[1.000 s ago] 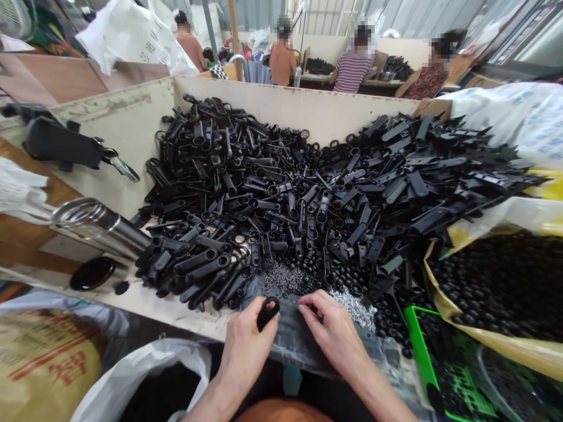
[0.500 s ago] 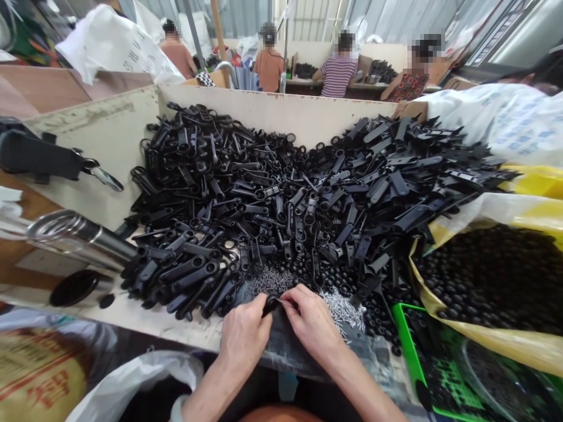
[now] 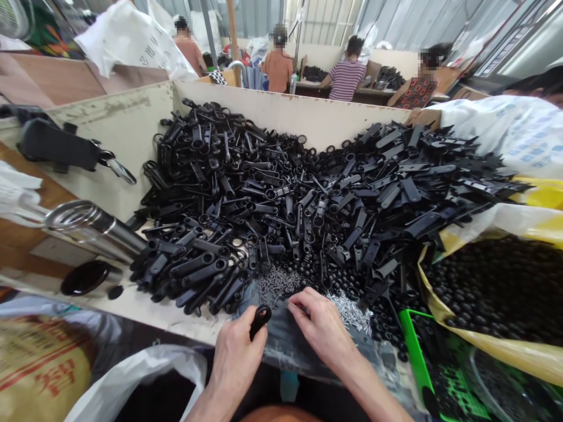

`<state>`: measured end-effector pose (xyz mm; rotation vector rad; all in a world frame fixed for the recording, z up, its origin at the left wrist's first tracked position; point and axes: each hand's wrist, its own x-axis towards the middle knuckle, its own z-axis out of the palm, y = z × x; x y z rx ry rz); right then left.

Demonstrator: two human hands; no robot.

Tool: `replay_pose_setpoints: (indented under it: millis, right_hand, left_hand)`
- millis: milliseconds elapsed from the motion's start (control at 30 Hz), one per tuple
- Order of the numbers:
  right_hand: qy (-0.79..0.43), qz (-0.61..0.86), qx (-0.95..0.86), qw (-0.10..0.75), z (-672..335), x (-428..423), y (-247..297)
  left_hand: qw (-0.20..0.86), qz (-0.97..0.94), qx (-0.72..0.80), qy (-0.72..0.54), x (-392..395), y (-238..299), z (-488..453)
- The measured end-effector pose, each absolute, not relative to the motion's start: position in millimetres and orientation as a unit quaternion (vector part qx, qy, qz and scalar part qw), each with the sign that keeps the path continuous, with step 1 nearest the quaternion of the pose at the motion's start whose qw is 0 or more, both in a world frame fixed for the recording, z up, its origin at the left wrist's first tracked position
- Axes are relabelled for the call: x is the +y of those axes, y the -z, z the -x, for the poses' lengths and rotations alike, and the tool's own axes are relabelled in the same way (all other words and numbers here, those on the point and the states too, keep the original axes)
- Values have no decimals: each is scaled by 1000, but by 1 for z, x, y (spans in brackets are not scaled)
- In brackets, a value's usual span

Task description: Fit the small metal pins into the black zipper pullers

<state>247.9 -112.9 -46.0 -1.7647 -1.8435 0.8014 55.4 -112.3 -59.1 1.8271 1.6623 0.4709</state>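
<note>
My left hand (image 3: 240,346) is wrapped round a black plastic part with a ringed end (image 3: 260,319); most of it is hidden in the fist. My right hand (image 3: 319,322) lies to the right, apart from that part, with thumb and fingers drawn together; whatever is between the fingertips is too small to make out. Just beyond the fingers is a heap of small dark screws (image 3: 277,285). Silvery metal pins (image 3: 352,312) lie to the right of my right hand. Under both hands is a dark grey work surface (image 3: 281,337).
Black plastic handles (image 3: 197,266) and flat black pieces (image 3: 396,193) are piled behind. A yellow-edged sack of black balls (image 3: 505,287) and a green basket (image 3: 411,346) stand right. At left are a steel cup (image 3: 97,228) and white bag (image 3: 145,363). Several people sit beyond the partition.
My hands have moved apart. The left, still holding the black part, has shifted left and towards me, and the part now points upward. The view has shifted slightly.
</note>
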Motion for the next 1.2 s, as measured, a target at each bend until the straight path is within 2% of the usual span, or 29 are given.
replay_pose_setpoints:
  millis: [300, 533, 767, 900, 1067, 1200]
  right_hand:
    - [-270, 629, -711, 163, -225, -99, 52]
    - [-269, 639, -703, 157, -239, -112, 48]
    - [-350, 663, -619, 235, -255, -128, 45]
    - [-416, 659, -537, 322, -255, -132, 54]
    - [-497, 605, -408, 470, -251, -135, 70]
    - [-486, 593, -374, 522, -245, -134, 69]
  left_hand:
    - [333, -678, 635, -163, -103, 57, -57]
    - [319, -700, 626, -126, -97, 51, -60]
    - [268, -765, 583, -52, -82, 45, -71]
    - [241, -787, 567, -23, -75, 43, -74]
    - [251, -790, 556, -65, -71, 41, -76]
    - [310, -768, 541, -145, -74, 35, -79]
